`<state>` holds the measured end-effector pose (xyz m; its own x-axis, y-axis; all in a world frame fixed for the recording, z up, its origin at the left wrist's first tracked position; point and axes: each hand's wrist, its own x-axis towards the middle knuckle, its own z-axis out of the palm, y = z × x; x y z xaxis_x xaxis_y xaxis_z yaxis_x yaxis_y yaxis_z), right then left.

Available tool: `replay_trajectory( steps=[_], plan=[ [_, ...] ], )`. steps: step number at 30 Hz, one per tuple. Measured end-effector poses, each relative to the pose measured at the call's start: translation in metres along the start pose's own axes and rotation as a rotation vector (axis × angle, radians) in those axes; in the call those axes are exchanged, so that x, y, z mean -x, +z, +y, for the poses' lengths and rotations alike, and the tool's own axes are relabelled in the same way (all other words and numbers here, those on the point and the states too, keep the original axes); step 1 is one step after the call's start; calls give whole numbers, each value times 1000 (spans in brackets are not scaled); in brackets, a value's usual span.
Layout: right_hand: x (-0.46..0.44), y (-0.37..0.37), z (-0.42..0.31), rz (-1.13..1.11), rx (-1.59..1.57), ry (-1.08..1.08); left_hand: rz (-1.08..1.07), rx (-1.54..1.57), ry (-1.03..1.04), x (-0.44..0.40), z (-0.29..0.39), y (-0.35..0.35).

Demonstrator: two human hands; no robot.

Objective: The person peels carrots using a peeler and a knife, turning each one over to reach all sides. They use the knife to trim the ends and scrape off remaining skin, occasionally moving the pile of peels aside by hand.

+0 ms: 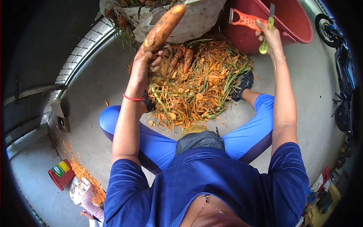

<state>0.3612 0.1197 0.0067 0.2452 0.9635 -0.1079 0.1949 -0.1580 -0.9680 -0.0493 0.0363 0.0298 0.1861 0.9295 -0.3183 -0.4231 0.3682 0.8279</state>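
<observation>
My left hand (144, 63) grips a large carrot (165, 28) by its lower end, tilted up and to the right. The carrot's skin looks patchy, with a pale tip at the top. In my raised right hand (270, 37) are an orange peeler (247, 20), pointing left, and a knife (264, 47) with a green handle, its blade upward. Below and between the hands lies a heap of carrot peelings (200, 81) mixed with green stalks. A few whole carrots (188, 59) rest on the heap's far side.
A red tub (242, 39) stands at the back right, beside a white sack (181, 24) of carrots. At lower left, another person's pink sleeve (90, 202) shows near a red bucket (60, 176) and more orange peelings (84, 172). A motorbike (343, 72) stands far right.
</observation>
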Motion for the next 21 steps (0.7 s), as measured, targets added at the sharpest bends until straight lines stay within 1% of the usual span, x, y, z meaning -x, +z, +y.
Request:
replay_trajectory(
  steps=[2, 3, 4, 6, 7, 9, 10, 11, 14, 18, 19, 20, 21],
  plan=[
    [11, 25, -26, -112, -340, -72, -128, 92, 2, -9, -9, 7],
    [23, 38, -38, -198, -459, -65, -125, 208, -73, -10, -16, 8],
    [27, 48, -41, -241, -574, -12, -179, 196, -18, -14, -18, 13],
    [41, 66, -55, -358, -516, 34, -171, 104, 48, -15, -19, 30],
    [43, 74, -56, -400, -531, 14, -193, 46, 80, -17, -21, 29],
    [45, 84, -53, -504, -579, -35, -220, 1, 40, -15, -23, 34],
    [49, 87, -57, -510, -547, -5, -230, -20, 19, -12, -23, 38],
    [50, 92, -55, -494, -559, -13, -267, 21, 6, -10, -24, 43],
    [56, 104, -60, -466, -509, -4, -369, 9, -126, -11, -27, 35],
    [54, 109, -57, -480, -499, -20, -204, 146, -184, -16, -24, 35],
    [51, 110, -53, -453, -467, -37, -69, 208, -180, -16, -22, 43],
    [51, 111, -51, -355, -426, -79, -70, 232, -189, -18, -24, 38],
    [53, 110, -56, -354, -364, -129, -72, 256, -194, -21, -27, 31]
  ],
)
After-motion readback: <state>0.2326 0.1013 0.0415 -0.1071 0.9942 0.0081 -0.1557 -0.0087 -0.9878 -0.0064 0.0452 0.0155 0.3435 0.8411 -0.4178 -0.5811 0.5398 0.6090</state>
